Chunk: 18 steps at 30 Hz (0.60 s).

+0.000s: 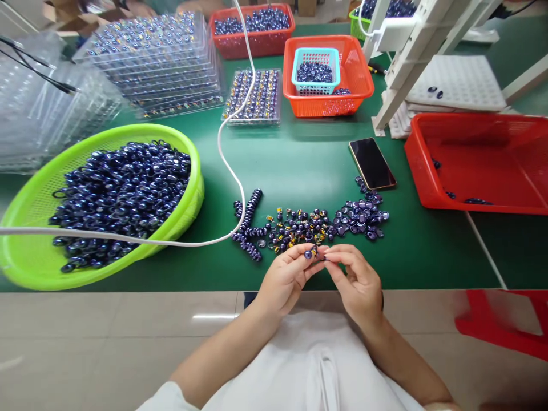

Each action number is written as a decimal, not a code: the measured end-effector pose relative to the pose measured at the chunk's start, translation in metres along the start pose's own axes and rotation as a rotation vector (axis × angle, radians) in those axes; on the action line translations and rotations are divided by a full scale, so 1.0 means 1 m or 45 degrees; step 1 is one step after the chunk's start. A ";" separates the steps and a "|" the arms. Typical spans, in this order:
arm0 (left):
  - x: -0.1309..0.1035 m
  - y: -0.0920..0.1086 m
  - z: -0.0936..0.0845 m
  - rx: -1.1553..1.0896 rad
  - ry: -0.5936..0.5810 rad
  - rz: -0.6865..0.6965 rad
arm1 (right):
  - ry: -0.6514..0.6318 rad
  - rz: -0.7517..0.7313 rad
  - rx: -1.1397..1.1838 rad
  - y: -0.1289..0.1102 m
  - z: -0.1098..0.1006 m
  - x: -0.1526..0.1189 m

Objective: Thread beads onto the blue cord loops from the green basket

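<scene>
The left hand (286, 281) grasps a shiny blue bead (308, 254) — the right hand (358, 282) pinches a tiny dark piece (325, 258).

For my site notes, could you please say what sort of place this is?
Probably an assembly workshop for small parts: a green worktable, a lime basket heaped with dark pieces, and stacked filled trays.

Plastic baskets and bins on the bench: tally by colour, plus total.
Green: 2 (near-left basket, back-right basket)
Red or orange: 3 (back-centre basket, middle basket, right-hand bin)
Light blue: 1 (nested basket)
Total: 6
</scene>
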<state>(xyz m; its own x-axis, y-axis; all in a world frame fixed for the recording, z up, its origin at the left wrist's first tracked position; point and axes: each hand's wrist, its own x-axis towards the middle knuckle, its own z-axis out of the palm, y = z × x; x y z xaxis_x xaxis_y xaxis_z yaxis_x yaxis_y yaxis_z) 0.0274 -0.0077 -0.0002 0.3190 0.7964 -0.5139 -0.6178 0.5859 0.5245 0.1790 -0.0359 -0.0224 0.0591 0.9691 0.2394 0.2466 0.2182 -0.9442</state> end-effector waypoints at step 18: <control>-0.005 0.004 -0.009 0.294 0.110 0.228 | -0.174 -0.160 -0.194 -0.004 -0.011 0.004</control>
<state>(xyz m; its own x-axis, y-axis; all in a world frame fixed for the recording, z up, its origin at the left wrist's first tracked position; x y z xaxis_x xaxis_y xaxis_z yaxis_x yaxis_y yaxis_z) 0.0167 -0.0113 -0.0022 0.1515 0.8800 -0.4502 -0.4758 0.4642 0.7471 0.1889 -0.0342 -0.0154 -0.1104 0.9441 0.3105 0.3876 0.3286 -0.8613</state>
